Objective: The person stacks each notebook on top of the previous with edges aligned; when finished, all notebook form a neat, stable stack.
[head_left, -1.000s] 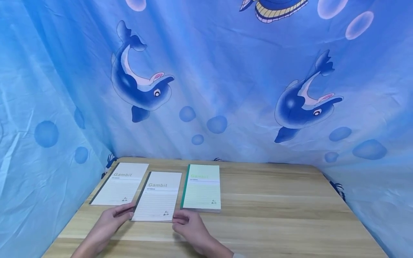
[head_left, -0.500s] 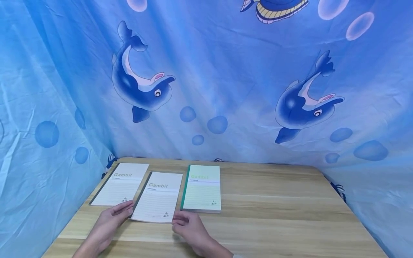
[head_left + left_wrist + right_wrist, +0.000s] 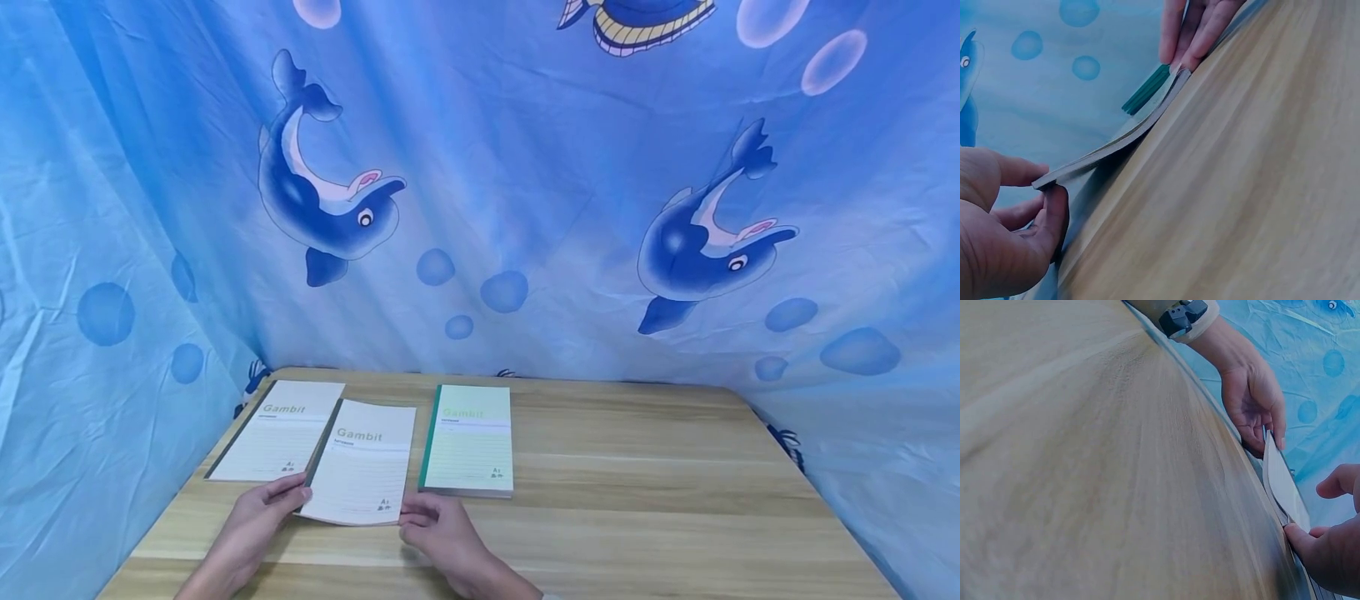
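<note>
Between my hands lies a white notebook (image 3: 366,467) with a dark spine, marked Gambit. My left hand (image 3: 258,521) pinches its spine edge near the lower left corner. In the left wrist view that notebook (image 3: 1110,147) bends, its left side raised off the table, with the left hand (image 3: 1013,219) gripping the end. My right hand (image 3: 447,529) holds the lower right edge, which sits lower; in the right wrist view, part of the right hand (image 3: 1332,550) is cut off by the frame. A second white notebook (image 3: 273,433) lies to the left, a green one (image 3: 471,442) to the right.
The notebooks are on a wood-grain table (image 3: 645,500). Behind it and along both sides hangs a blue curtain (image 3: 525,167) printed with dolphins and bubbles. A band with a dark device (image 3: 1184,317) is worn on the left wrist.
The middle notebook's left side has risen and its lower edge now bows, while the notebook shifts slightly left and toward me. Both hands keep nearly the same place; the other notebooks stay put.
</note>
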### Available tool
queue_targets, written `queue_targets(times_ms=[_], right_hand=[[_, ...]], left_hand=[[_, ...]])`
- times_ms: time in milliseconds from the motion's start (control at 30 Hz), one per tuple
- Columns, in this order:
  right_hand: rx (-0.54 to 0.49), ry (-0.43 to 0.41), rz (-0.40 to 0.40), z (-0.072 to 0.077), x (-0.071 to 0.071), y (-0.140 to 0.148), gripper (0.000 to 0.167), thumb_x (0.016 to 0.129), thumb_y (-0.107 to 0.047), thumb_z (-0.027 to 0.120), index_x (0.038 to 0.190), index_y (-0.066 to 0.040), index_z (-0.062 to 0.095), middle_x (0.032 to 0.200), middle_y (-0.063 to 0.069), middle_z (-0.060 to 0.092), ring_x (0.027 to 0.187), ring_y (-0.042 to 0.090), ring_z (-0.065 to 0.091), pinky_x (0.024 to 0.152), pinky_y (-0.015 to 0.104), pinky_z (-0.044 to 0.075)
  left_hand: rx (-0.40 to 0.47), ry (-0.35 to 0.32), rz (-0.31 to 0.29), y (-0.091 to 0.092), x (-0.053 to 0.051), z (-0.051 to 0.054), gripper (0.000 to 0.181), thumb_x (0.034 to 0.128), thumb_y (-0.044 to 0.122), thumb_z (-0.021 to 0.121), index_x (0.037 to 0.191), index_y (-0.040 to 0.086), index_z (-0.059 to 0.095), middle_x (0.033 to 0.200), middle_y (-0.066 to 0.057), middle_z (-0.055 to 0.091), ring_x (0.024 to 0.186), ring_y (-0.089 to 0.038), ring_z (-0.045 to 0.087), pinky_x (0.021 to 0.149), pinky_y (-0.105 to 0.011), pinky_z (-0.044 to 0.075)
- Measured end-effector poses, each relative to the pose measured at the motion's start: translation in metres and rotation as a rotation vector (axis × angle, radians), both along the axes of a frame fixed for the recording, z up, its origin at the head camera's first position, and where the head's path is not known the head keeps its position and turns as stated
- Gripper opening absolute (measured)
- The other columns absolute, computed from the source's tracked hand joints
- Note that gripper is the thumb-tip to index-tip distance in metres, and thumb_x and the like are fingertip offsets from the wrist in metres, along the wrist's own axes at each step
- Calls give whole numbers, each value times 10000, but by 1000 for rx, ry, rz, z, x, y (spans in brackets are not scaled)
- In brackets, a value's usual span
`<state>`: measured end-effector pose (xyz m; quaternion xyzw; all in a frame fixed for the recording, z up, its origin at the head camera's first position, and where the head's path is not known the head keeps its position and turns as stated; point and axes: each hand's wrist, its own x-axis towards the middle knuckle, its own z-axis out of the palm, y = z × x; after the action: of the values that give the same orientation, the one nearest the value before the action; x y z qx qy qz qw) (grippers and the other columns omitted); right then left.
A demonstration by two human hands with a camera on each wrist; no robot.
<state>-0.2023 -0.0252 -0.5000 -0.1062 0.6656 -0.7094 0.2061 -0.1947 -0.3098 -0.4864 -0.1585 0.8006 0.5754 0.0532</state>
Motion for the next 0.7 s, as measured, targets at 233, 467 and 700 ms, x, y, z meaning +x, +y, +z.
queue_targets(times_ms=[233,467,700], right_hand=[[17,-13,0,2,-1,0,442,884,51,656,1320,91,592,1207,121,664,1104,168,677,906,199,600],[47,13,-23,1,-2,-1,415,899,-20,676,1300,65,619,1185,88,687,1055,138,670,873,201,602],[48,60,-103,-2,-2,-7,371,902,-81,716,1249,40,672,1117,70,694,994,129,660,831,195,595]], left_hand=[[113,-6,-9,1,-3,-3,648,1075,214,525,1551,-133,254,1548,-376,383,1382,-385,544,1049,-364,568],[269,13,-6,-3,-1,-2,636,1081,155,494,1581,-90,186,1394,-224,582,1094,-50,666,950,-243,596],[408,43,1,-3,4,5,669,1065,99,513,1590,-70,134,1149,45,661,1033,-22,680,967,-218,587]])
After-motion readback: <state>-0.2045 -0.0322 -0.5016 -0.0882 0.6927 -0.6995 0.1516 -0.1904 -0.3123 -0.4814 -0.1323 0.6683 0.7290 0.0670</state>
